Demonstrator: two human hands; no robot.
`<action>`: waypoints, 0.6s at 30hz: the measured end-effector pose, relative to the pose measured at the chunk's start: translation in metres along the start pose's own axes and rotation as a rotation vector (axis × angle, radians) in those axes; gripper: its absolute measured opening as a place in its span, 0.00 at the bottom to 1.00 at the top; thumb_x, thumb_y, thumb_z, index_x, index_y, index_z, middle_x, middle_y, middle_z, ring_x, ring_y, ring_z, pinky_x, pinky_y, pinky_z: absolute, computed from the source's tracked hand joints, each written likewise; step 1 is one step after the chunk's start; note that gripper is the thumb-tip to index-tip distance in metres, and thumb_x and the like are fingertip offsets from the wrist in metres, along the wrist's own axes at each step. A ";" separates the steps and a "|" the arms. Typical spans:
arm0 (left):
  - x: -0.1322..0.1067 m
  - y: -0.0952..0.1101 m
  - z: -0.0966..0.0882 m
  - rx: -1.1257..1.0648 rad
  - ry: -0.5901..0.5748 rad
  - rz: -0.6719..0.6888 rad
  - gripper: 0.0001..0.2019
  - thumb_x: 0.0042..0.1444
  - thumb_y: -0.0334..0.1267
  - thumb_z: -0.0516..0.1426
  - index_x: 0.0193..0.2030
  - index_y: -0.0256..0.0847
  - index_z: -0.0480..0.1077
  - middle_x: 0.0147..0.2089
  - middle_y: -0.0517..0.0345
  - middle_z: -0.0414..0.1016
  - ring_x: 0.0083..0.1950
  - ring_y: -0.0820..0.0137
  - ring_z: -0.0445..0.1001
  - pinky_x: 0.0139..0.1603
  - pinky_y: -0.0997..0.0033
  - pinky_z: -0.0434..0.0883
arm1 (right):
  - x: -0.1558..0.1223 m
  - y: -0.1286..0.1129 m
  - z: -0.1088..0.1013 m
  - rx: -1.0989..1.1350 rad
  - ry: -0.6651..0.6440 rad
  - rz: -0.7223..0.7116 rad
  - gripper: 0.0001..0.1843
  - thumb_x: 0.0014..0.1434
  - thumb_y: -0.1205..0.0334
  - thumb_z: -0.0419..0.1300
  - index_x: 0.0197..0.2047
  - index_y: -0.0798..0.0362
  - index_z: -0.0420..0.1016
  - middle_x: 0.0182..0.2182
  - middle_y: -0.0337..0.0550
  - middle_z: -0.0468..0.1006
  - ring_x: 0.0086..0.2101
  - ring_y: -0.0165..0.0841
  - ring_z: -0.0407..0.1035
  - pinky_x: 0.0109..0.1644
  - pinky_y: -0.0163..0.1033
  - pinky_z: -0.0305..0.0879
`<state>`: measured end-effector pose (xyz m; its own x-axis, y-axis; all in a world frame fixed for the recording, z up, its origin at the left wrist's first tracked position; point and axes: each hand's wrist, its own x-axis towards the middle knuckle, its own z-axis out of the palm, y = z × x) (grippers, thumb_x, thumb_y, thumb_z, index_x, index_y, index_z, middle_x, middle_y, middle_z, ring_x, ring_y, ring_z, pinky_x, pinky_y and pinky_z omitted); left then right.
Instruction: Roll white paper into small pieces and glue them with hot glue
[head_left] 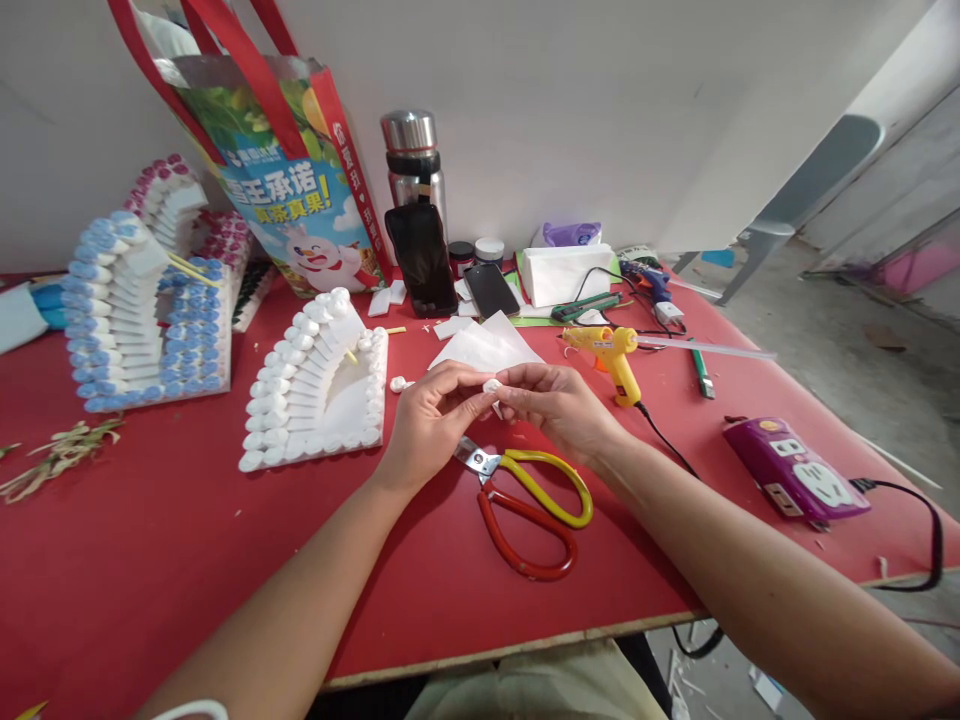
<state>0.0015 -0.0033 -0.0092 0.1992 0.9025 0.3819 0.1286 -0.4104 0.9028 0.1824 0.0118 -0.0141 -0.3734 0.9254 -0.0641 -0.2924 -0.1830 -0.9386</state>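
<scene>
You pinched a small white piece point(492, 386) between the fingertips of your left hand point(435, 415) and right hand point(555, 405), just beyond the scissors point(534, 494); left of the scissors stood a white model point(304, 385), beyond them rightward a yellow glue gun point(619, 360)

The surface point(187, 560) is red, the scissors point(534, 491) at five o'clock yellow-and-red-handled, the glue gun point(619, 362) at three yellow, the power strip point(795, 468) near four purple and white, the small roll point(491, 386) at centre white.
</scene>
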 end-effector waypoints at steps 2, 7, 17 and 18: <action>-0.001 0.001 0.000 0.001 0.001 0.003 0.06 0.60 0.38 0.62 0.42 0.44 0.80 0.42 0.54 0.76 0.42 0.67 0.76 0.44 0.67 0.75 | 0.000 0.000 0.001 0.000 -0.013 0.007 0.13 0.51 0.58 0.73 0.37 0.56 0.81 0.29 0.42 0.79 0.29 0.27 0.70 0.36 0.36 0.67; -0.001 -0.001 0.000 0.018 0.005 0.013 0.07 0.60 0.39 0.62 0.43 0.44 0.80 0.43 0.52 0.76 0.44 0.66 0.76 0.47 0.65 0.75 | 0.000 -0.001 0.002 -0.014 0.013 0.026 0.15 0.48 0.57 0.74 0.36 0.56 0.79 0.29 0.41 0.79 0.28 0.28 0.70 0.37 0.38 0.69; -0.001 -0.005 -0.001 0.319 -0.066 0.170 0.08 0.63 0.34 0.58 0.47 0.43 0.76 0.45 0.52 0.75 0.46 0.67 0.75 0.49 0.66 0.72 | 0.000 -0.005 0.004 -0.184 0.097 0.010 0.22 0.47 0.53 0.74 0.38 0.56 0.70 0.24 0.38 0.77 0.22 0.27 0.69 0.28 0.36 0.65; -0.001 -0.005 -0.002 0.332 -0.044 0.152 0.07 0.63 0.35 0.58 0.46 0.43 0.76 0.45 0.52 0.76 0.44 0.67 0.75 0.48 0.67 0.72 | -0.001 -0.006 0.005 -0.219 0.096 0.008 0.23 0.49 0.52 0.72 0.40 0.55 0.69 0.25 0.39 0.77 0.23 0.28 0.69 0.29 0.36 0.65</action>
<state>-0.0009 -0.0018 -0.0137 0.2807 0.8247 0.4910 0.4009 -0.5656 0.7207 0.1805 0.0104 -0.0064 -0.2861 0.9535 -0.0944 -0.0881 -0.1243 -0.9883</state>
